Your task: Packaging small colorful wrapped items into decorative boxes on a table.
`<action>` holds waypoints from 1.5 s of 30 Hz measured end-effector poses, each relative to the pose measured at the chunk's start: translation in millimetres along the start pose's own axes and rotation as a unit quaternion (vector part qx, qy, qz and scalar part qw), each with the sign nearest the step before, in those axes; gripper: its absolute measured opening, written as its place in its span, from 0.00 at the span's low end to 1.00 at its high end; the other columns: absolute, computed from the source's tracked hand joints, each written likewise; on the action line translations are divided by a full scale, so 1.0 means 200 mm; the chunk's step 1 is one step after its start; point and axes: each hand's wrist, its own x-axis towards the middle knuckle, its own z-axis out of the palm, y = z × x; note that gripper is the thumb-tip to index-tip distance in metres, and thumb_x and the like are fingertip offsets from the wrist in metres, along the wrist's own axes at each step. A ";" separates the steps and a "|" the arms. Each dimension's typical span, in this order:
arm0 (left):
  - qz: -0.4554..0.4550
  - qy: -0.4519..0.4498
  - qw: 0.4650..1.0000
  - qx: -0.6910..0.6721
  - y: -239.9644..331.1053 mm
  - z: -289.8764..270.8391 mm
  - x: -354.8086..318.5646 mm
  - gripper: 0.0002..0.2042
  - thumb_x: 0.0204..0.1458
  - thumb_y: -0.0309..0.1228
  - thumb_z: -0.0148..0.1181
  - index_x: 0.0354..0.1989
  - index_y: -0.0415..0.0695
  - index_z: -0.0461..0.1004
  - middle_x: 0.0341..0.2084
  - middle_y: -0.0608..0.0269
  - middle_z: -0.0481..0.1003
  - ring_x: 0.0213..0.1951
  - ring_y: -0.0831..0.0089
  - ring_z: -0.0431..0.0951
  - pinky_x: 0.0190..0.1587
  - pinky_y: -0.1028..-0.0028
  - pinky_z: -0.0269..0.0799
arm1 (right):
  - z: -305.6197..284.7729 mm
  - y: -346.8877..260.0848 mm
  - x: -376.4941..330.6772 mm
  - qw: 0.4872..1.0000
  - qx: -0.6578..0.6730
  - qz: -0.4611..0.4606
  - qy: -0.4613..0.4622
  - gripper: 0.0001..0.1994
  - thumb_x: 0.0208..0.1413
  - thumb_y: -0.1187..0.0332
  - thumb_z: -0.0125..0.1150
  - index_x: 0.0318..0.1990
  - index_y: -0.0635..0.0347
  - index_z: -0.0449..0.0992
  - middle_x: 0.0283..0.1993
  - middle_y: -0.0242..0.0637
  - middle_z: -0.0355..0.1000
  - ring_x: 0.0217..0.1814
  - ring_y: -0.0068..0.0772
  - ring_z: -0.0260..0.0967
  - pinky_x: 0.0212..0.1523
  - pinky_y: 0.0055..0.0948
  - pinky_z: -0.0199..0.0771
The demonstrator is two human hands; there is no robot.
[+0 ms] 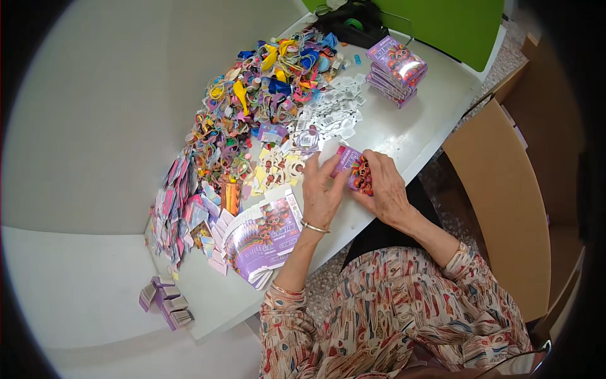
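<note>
Both my hands hold a small purple box point(351, 165) with a colourful printed face, just above the white table point(404, 132). My left hand point(320, 194), with a thin bangle at the wrist, grips the box's left side. My right hand point(385, 187) covers its right end with the fingers curled over it. A fanned stack of flat purple printed cards point(265, 239) lies just left of my left wrist. Small yellow and white cut-out pieces point(273, 167) lie beside my left fingers.
A big heap of coloured balloons and rubber bands point(265, 88) fills the table's far left. White paper tags point(333, 114) lie beside it. A stack of finished purple boxes point(396, 69) stands at the far edge. Folded purple pieces point(165, 303) sit at lower left. A wooden cabinet point(505, 202) stands at right.
</note>
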 end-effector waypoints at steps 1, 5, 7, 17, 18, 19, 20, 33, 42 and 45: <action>-0.085 -0.036 0.985 -0.147 -0.01 0.02 0.00 0.13 0.49 0.28 0.64 0.44 0.40 0.77 0.47 0.54 0.68 0.45 0.67 0.72 0.46 0.70 0.70 | 0.00 -0.01 0.00 1.000 -0.007 0.001 -0.010 0.42 0.37 0.67 0.73 0.60 0.66 0.54 0.50 0.53 0.62 0.51 0.56 0.62 0.49 0.42 0.67; -0.144 -0.074 0.929 -0.332 -0.07 0.02 -0.01 0.11 0.48 0.23 0.64 0.40 0.34 0.76 0.48 0.53 0.68 0.38 0.74 0.76 0.34 0.80 0.73 | -0.12 0.01 0.05 0.992 0.006 0.030 -0.120 0.36 0.45 0.62 0.70 0.59 0.68 0.59 0.49 0.49 0.66 0.49 0.45 0.66 0.50 0.36 0.68; -0.113 -0.109 0.941 -0.298 -0.09 -0.02 -0.01 0.10 0.49 0.22 0.64 0.41 0.36 0.77 0.48 0.59 0.66 0.42 0.77 0.73 0.39 0.81 0.72 | -0.14 0.08 0.11 0.926 0.286 0.192 -0.156 0.26 0.54 0.54 0.62 0.52 0.66 0.69 0.39 0.41 0.72 0.39 0.31 0.68 0.42 0.28 0.67; -0.006 -0.155 0.969 -0.193 0.08 -0.13 0.06 0.08 0.46 0.21 0.63 0.37 0.36 0.77 0.52 0.51 0.66 0.43 0.69 0.76 0.45 0.75 0.71 | -0.14 0.21 0.12 0.601 0.640 0.271 -0.394 0.29 0.59 0.46 0.52 0.53 0.66 0.70 0.45 0.43 0.74 0.49 0.34 0.73 0.46 0.36 0.77; 0.009 -0.152 0.970 -0.191 0.08 -0.13 0.06 0.11 0.46 0.20 0.63 0.39 0.37 0.76 0.52 0.52 0.66 0.45 0.69 0.74 0.45 0.74 0.71 | -0.13 0.22 0.12 0.600 0.640 0.272 -0.395 0.29 0.59 0.46 0.52 0.53 0.66 0.70 0.45 0.43 0.74 0.49 0.34 0.73 0.46 0.36 0.77; 0.023 -0.150 0.970 -0.189 0.07 -0.13 0.05 0.13 0.47 0.20 0.63 0.42 0.38 0.75 0.53 0.53 0.66 0.47 0.69 0.73 0.46 0.74 0.71 | -0.12 0.22 0.12 0.613 0.631 0.270 -0.391 0.30 0.58 0.44 0.53 0.52 0.67 0.70 0.44 0.46 0.74 0.46 0.39 0.75 0.43 0.39 0.79; 0.022 -0.150 0.970 -0.189 0.08 -0.13 0.04 0.13 0.47 0.20 0.63 0.42 0.38 0.75 0.53 0.53 0.66 0.47 0.69 0.73 0.46 0.74 0.71 | -0.12 0.22 0.13 0.627 0.621 0.268 -0.387 0.32 0.56 0.43 0.53 0.52 0.67 0.71 0.43 0.48 0.75 0.44 0.43 0.76 0.39 0.41 0.81; -0.188 -0.125 0.854 -0.468 0.08 -0.04 -0.10 0.20 0.53 0.25 0.62 0.56 0.39 0.70 0.48 0.61 0.66 0.47 0.75 0.72 0.45 0.80 0.70 | -0.06 0.27 0.08 0.528 0.694 0.300 -0.387 0.35 0.57 0.38 0.47 0.56 0.63 0.65 0.43 0.55 0.73 0.38 0.49 0.77 0.31 0.43 0.82; -0.072 -0.243 0.893 -0.373 0.02 -0.10 -0.02 0.27 0.52 0.30 0.64 0.61 0.42 0.64 0.49 0.57 0.69 0.48 0.72 0.73 0.47 0.74 0.71 | -0.05 0.27 0.06 0.488 0.702 0.292 -0.428 0.38 0.54 0.34 0.46 0.53 0.66 0.68 0.42 0.54 0.73 0.38 0.50 0.76 0.31 0.42 0.82; -0.042 -0.298 0.894 -0.331 0.07 -0.18 0.07 0.36 0.49 0.32 0.66 0.66 0.45 0.54 0.55 0.50 0.68 0.49 0.66 0.74 0.49 0.69 0.71 | -0.08 0.24 0.07 0.485 0.695 0.298 -0.440 0.36 0.55 0.36 0.47 0.52 0.64 0.68 0.40 0.51 0.74 0.35 0.44 0.77 0.29 0.38 0.83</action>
